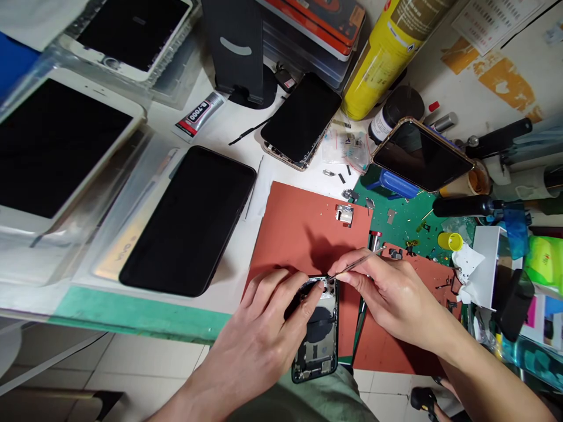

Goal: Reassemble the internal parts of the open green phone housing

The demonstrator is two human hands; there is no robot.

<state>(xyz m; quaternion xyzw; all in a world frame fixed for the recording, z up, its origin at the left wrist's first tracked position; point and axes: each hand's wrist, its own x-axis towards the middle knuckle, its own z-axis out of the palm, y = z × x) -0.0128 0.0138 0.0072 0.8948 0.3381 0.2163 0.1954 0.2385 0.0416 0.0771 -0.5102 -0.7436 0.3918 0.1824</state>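
An opened phone housing (320, 351) extends over the front edge of a reddish-brown mat (290, 228), its inside facing up. My left hand (275, 325) lies over its left side and upper part, with the fingers bent around the frame and a fingertip near the camera area. Pinched in my right hand (387, 290) are thin metal tweezers (358, 262), whose tip is at the housing's top edge. My fingers hide part of that upper area, and whatever is at the tweezer tip is too small to tell. A small metal part (344, 215) rests on the mat above my hands.
Left of the mat lies a black phone screen (189, 220). Farther back are an open phone (302, 120), a glue tube (200, 116) and a black stand (237, 53). A propped phone (422, 153), a yellow can (382, 58) and scattered small parts are at the right.
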